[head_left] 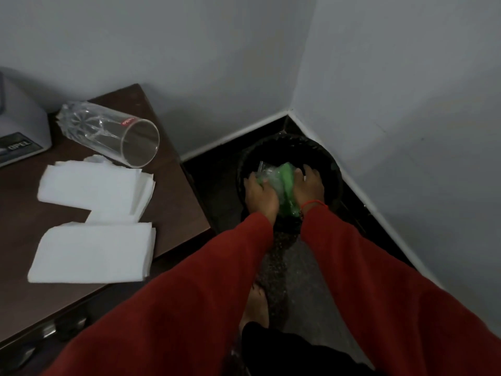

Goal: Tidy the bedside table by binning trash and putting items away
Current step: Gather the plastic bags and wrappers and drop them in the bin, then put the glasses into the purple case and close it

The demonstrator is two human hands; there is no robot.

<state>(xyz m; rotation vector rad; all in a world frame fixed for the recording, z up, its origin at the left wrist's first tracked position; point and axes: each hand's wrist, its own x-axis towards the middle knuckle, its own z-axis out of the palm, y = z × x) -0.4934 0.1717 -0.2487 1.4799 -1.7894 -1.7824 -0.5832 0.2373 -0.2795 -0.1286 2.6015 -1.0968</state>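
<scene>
A crumpled green and clear plastic wrapper [284, 185] is held over the mouth of a black bin [325, 158] in the room's corner. My left hand [261, 192] grips its left side and my right hand [309, 185] presses on its right side. Both arms wear red sleeves. On the dark wooden bedside table [173, 202] lies a clear drinking glass [111, 132] on its side, mouth towards me. Two stacks of white tissues [95, 221] lie in front of it.
A grey box with a printed label [19, 137] stands at the table's far left. Walls close the corner behind the bin, with a white skirting board [233, 135]. My bare foot [256, 308] rests on the speckled floor below.
</scene>
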